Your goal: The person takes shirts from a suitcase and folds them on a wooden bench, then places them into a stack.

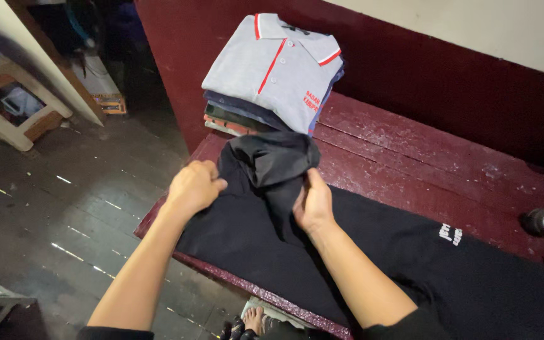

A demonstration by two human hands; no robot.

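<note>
Both forearms extend forward from the bottom of the view, converging over the near left end of the dark red wooden bench (448, 170). The left hand (193, 187) is curled closed, knuckles up, pinching the left side of a folded-over portion of the black fabric garment (322, 252). The right hand (313, 203) is also closed, thumb side up, gripping the right side of the same bunched fold. The raised fold sits between the two hands, touching both.

The black garment lies flat along the front part of the bench, running from its left end to the right edge of the view; small white print shows near its right portion.

Just beyond the hands, at the bench's far left corner, stands a stack of folded clothes (247, 116) topped by a grey polo shirt with red trim (272, 66). The stack is just beside the raised fold. A dark red wall runs behind the bench.

The bench's rear planks to the right of the stack are bare. Left of the bench is dark wooden floor (64, 208); a pale wooden stool (7, 107) stands well apart at far left. A foot (254, 320) shows below the bench's front edge.
</note>
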